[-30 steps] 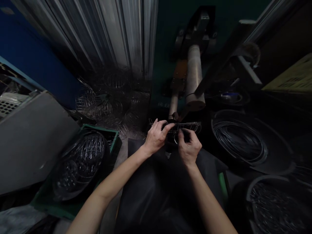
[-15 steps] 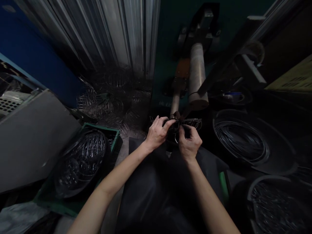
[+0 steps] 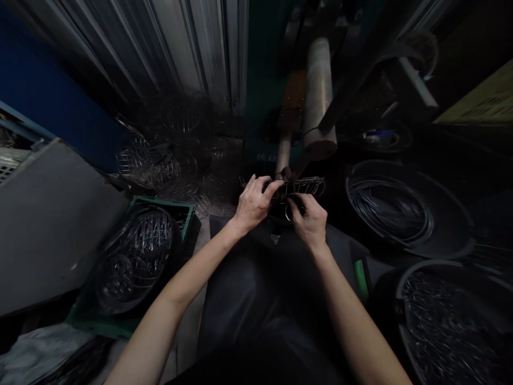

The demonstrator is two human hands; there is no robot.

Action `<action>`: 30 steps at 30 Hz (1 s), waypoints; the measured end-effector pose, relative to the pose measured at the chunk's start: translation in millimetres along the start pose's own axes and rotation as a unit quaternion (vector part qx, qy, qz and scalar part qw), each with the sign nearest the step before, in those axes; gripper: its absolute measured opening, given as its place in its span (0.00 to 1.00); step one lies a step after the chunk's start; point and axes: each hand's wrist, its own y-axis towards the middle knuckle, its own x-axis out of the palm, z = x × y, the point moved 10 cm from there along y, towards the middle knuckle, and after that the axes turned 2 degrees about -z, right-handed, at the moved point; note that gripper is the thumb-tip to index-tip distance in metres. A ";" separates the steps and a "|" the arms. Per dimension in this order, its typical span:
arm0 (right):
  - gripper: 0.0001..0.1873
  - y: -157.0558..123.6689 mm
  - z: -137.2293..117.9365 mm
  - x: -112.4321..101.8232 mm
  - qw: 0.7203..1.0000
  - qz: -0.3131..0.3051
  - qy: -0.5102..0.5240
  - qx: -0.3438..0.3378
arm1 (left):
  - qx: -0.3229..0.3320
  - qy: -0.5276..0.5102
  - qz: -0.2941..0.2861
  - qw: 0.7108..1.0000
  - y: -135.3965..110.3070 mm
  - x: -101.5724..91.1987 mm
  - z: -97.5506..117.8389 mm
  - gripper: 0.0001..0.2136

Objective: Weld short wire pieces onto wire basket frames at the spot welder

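A round metal wire grille is held below the metal arm of a green machine. My left hand grips its left side, thumb and fingers pinched around the wires. My right hand is closed in a pinch just under the middle of the grille. A small wire ring shows at the right fingertips, which seem to hold it against the grille. Dark shadow hides the exact contact between ring, grille and machine.
A thick metal cylinder juts out above my hands. At right stand a black tub with coiled wire and a bucket of small metal pieces. Wire grilles fill a black basin on a green crate; more lie on the floor.
The view has tilted and shifted slightly, so the machine sits higher in it. My right fingers have shifted a little at the ring; both hands stay at the grille.
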 end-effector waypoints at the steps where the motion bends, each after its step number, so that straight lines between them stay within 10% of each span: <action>1: 0.13 -0.2 -0.2 0.1 1.000 0.003 -0.005 -0.005 | 0.001 0.005 0.003 1.000 0.2 -0.8 0.3 0.20; 15: 0.12 -2.3 -6.3 2.7 1.000 0.006 -0.007 0.001 | -0.021 -0.026 -0.030 0.999 3.0 1.4 -3.7 0.23; 20: 0.19 -31.8 1.7 -56.6 0.996 0.048 -0.047 0.053 | -0.024 -0.016 -0.039 0.999 7.2 4.0 -3.1 0.26; 23: 0.19 -85.4 54.0 -131.4 0.979 0.097 -0.114 0.139 | -0.019 -0.019 -0.050 0.998 6.5 -2.0 0.8 0.28; 27: 0.19 -193.4 183.9 -231.2 0.896 0.129 -0.217 0.367 | -0.011 -0.047 -0.099 0.994 -9.8 -9.9 13.6 0.27; 30: 0.22 -265.7 263.2 -255.0 0.839 0.068 -0.255 0.475 | -0.024 -0.068 -0.177 0.982 -29.6 2.3 27.5 0.26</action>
